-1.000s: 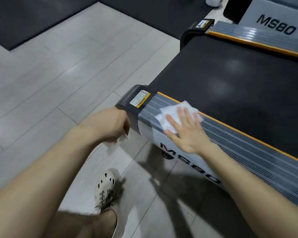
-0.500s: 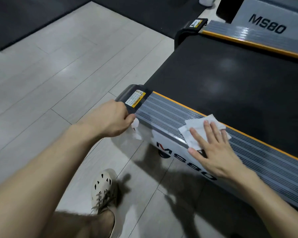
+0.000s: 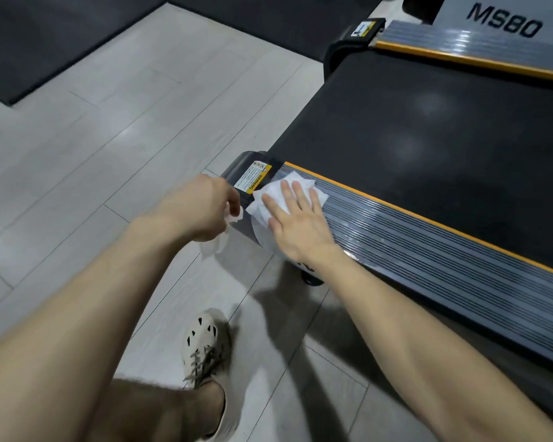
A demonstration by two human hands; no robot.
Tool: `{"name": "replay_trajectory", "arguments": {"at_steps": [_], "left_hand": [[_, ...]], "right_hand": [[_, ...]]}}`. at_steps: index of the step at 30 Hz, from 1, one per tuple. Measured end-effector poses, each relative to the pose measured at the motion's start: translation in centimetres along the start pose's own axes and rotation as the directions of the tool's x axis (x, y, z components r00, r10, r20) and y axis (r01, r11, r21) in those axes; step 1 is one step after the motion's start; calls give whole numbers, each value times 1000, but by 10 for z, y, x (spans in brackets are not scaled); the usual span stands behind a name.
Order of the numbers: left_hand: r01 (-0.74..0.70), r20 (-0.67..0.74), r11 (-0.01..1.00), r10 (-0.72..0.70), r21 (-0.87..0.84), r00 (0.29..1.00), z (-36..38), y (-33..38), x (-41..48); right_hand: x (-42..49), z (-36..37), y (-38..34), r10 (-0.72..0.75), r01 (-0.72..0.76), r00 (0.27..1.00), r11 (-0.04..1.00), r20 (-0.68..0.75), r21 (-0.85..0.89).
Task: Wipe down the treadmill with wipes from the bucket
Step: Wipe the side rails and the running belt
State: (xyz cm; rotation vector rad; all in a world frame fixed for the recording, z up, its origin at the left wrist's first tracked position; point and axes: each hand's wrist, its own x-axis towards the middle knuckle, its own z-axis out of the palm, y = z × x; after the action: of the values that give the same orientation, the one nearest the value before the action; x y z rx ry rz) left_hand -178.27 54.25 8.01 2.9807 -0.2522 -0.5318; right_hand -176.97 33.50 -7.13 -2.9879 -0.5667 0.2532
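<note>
**Wipe at treadmill's tail end, with a slip the main risk**

A person's right hand, fingers straight and flat, pressed a crumpled white wipe onto the ribbed grey side rail of a black-belted treadmill, just beside the yellow warning label on its dark rounded end cap. The left hand, fingers curled, gripped a second white wipe at the cap's outer side.

Pinned only by a flat palm, the rail wipe could have bunched or slid off the rail's rounded outer edge to the pale grey tiled floor. Rubbing across the label might have lifted its edge. The cap's step, just ahead of the wipe, looked the one check to the stroke.

A beige perforated clog stood near the machine. A black floor mat and a second treadmill marked MS80 lay beyond. The bucket was out of view.
</note>
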Motion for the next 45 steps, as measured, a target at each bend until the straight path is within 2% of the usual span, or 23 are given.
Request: {"name": "replay_trajectory", "arguments": {"at_steps": [3,6,10,12,16,19,22,27,32,36,40,42,43,45], "left_hand": [[-60,36,998,60,-7,998,1,12,2],[-127,67,992,128,-9,990,2,26,2],[-183,91,983,182,7,979,3,31,3],[-198,80,980,196,19,977,3,30,4],[-181,74,982,177,52,981,0,31,5],[-172,78,979,164,109,983,0,32,8],[-179,96,973,166,148,981,0,38,10],[-195,121,968,177,155,977,-1,74,11],[-243,43,948,239,205,970,13,139,-1],[-290,-25,929,303,229,953,35,178,-12],[-307,-305,943,331,126,893,58,180,0],[-255,-415,967,242,23,877,70,175,13],[-229,-418,973,198,-26,887,78,172,21],[-231,-307,969,194,-88,932,104,163,34]], "right_hand": [[-87,-6,54,77,-78,997,995,-25,-54],[-179,-22,102,233,-230,972,969,21,-86],[-217,-19,103,369,-369,929,925,-19,-97],[-183,-10,79,341,-343,939,936,-30,-84],[-60,-5,7,223,-221,974,975,51,-32],[-14,-8,-26,170,-160,980,982,103,-100],[-43,-8,-2,144,-138,987,988,75,-72],[-186,-12,93,254,-254,967,966,-10,-42],[-333,-40,177,490,-491,870,871,-50,-11],[-356,-59,208,611,-609,760,789,-221,82],[-338,-33,214,698,-696,691,713,-186,92],[-337,-25,216,733,-731,664,678,-148,80],[-337,-24,218,736,-735,661,674,-148,75],[-336,-25,218,731,-732,662,678,-164,64]]}}
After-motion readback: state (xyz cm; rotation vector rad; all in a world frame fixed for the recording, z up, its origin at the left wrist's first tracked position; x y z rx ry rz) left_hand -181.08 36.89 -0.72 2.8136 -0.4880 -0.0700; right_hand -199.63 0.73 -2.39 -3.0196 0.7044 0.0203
